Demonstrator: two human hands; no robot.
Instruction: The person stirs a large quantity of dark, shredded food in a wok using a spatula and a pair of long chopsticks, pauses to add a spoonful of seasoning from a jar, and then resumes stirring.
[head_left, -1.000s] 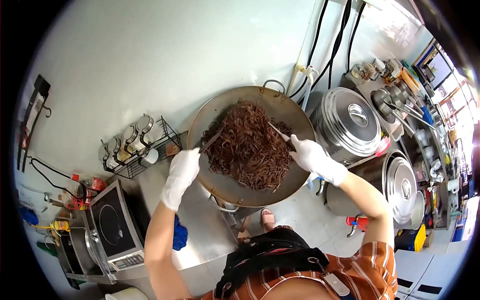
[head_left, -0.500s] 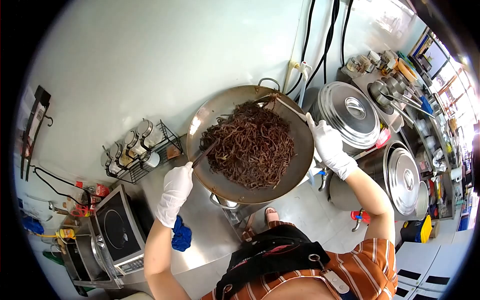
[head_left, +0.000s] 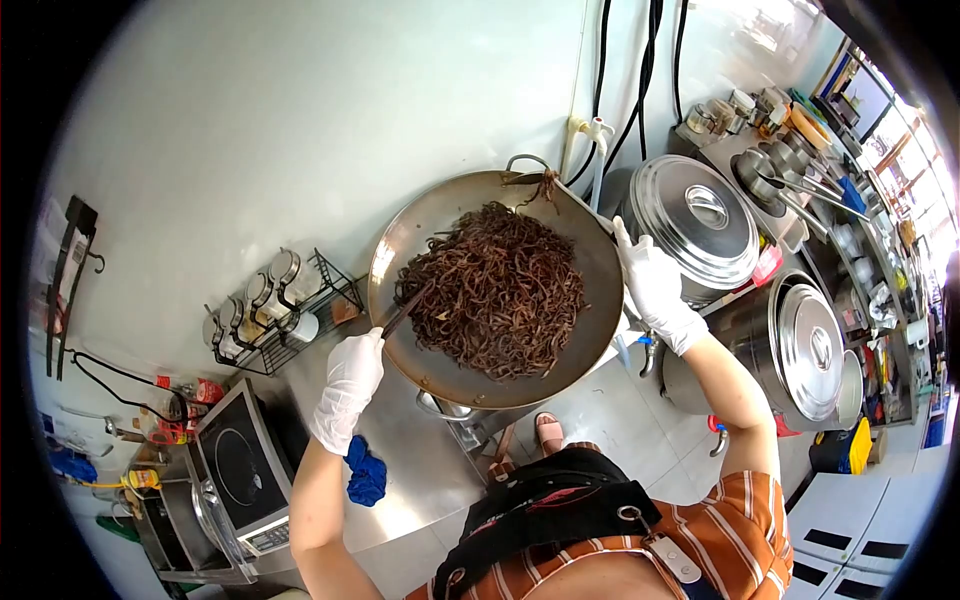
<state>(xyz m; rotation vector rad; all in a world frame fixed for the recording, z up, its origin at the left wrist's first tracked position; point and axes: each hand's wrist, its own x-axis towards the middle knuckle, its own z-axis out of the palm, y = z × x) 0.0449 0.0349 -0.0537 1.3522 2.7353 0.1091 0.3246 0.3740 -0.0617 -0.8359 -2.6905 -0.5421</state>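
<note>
A wide wok (head_left: 596,330) holds a heap of dark brown, shredded strips (head_left: 495,290), perhaps noodles or cut vegetable. At the wok's left rim, my gloved left hand (head_left: 350,382) is closed around dark chopsticks (head_left: 408,308), whose tips go into the heap. My gloved right hand (head_left: 655,290), at the right rim, grips a long pale-handled utensil (head_left: 588,210). Its far end is by the back rim, with a clump of strips (head_left: 543,186) hanging over it, so its head is hidden.
Left of the wok are a wire rack (head_left: 290,325) of jars, an induction cooker (head_left: 240,462) and a blue cloth (head_left: 366,472). Lidded steel pots (head_left: 695,222) stand at the right, beside shelves of utensils. A tap (head_left: 597,130) is on the wall behind.
The right-hand utensil's far end has risen toward the back rim, lifting a clump of strips clear of the heap. My left hand and the chopsticks stay nearly in place.
</note>
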